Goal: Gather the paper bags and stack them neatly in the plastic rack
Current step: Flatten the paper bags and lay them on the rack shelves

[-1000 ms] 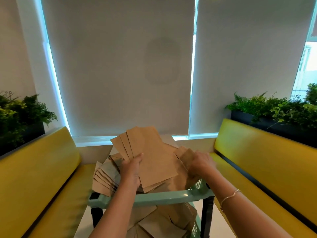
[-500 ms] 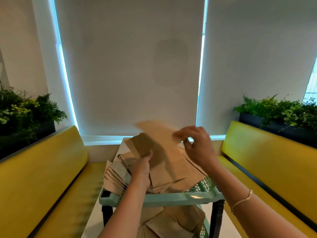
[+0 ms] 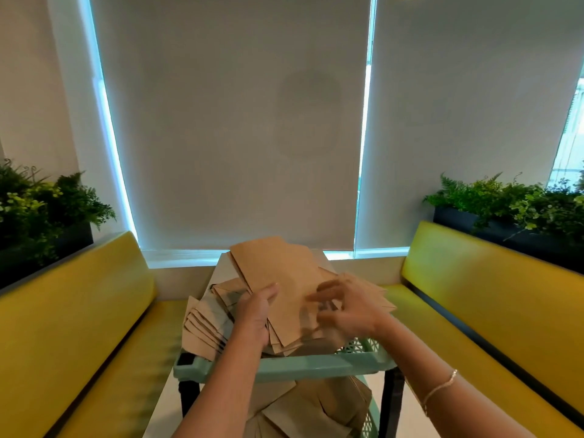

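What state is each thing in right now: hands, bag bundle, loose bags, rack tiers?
Left hand: grips the bag bundle.
Right hand: blurred, at the bundle's right edge; grip unclear.
Bag bundle: fanned, tilted above the top tier.
Loose bags: splayed, overhanging the left side.
Top tier: partly filled.
Lower tier bags: jumbled.

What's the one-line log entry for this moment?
left hand: holds bag bundle | right hand: blurred, at bundle, grip unclear | rack: loose bags, untidy

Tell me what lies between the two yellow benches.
Head view: the mint-green plastic rack heaped with brown paper bags, on a white table.
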The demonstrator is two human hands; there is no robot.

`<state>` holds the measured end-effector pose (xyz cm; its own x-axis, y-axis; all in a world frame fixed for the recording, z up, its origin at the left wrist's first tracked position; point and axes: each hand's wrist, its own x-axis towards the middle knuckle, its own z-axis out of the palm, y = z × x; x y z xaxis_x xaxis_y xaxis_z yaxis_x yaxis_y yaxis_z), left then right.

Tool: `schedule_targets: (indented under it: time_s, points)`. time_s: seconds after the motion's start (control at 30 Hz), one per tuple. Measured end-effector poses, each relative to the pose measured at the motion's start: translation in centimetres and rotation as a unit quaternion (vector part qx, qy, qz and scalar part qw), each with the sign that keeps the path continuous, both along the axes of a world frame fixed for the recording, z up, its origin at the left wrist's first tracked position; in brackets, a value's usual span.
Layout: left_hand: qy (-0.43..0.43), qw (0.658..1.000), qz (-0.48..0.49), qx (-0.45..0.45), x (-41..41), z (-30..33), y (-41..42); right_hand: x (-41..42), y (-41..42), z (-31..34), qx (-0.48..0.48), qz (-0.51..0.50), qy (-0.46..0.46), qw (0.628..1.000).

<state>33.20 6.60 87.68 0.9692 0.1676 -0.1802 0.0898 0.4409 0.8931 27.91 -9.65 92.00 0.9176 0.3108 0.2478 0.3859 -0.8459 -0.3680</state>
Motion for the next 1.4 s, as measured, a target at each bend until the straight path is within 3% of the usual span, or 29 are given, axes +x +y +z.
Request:
schedule_targets:
  time_s: [0.07,0.17,0.27,0.4,0.53,0.6,0.7,0.77,0.83,0.9,1.0,1.07,1.23,1.3,1.4]
  points:
    - [0.001,1.0,0.001,-0.027,0.1,0.1,0.1,1.2,-1.7,0.2,0.01,-0.109,-0.015,0.994]
    - [0.004,1.0,0.006,-0.03,0.1,0.1,0.1,2.8,-3.6,-0.5,-0.108,-0.273,0.044,0.955]
    - [0.003,0.999,0.01,-0.033,0.1,0.2,0.1,3.8,-4.4,-1.2,-0.094,-0.314,0.106,0.939]
    - [-0.001,0.999,0.015,-0.029,0.0,0.2,0.2,3.8,-3.9,-0.9,-0.063,-0.332,0.1,0.936]
    - [0.005,1.0,0.013,-0.027,-0.1,0.1,0.2,3.4,-3.7,0.7,0.005,-0.309,0.047,0.95]
    - [0.008,1.0,0.009,-0.028,-0.1,0.1,0.2,3.2,-3.7,2.2,0.082,-0.29,-0.028,0.953]
    - [0.014,0.999,0.001,-0.032,-0.1,0.1,0.2,2.3,-2.8,4.2,0.243,-0.269,-0.232,0.903]
    - [0.025,1.0,0.001,-0.013,-0.1,0.1,0.3,1.8,-1.6,4.4,0.326,-0.189,-0.297,0.878]
    - [0.038,0.999,-0.003,-0.005,0.0,0.0,0.3,1.4,-0.6,3.6,0.308,-0.105,-0.285,0.902]
    - [0.038,0.999,-0.006,-0.013,0.2,-0.1,0.3,1.7,-0.1,1.8,0.209,-0.049,-0.253,0.943]
    - [0.035,0.998,-0.002,-0.043,0.6,-0.3,0.3,1.9,0.0,-0.7,0.071,-0.015,-0.18,0.981]
    - [0.035,0.998,0.001,-0.053,0.5,-0.1,0.3,1.9,0.2,-1.6,0.034,-0.005,-0.139,0.99]
    - [0.02,1.0,0.002,-0.019,0.2,-0.2,0.2,1.5,0.1,-1.4,-0.017,0.038,-0.055,0.998]
    - [0.02,1.0,0.008,-0.011,0.5,-0.5,0.1,1.5,-0.6,-0.7,0.01,0.039,0.016,0.999]
    - [0.009,1.0,0.015,-0.025,0.8,-0.5,0.1,2.9,-2.2,0.3,0.1,-0.089,0.023,0.991]
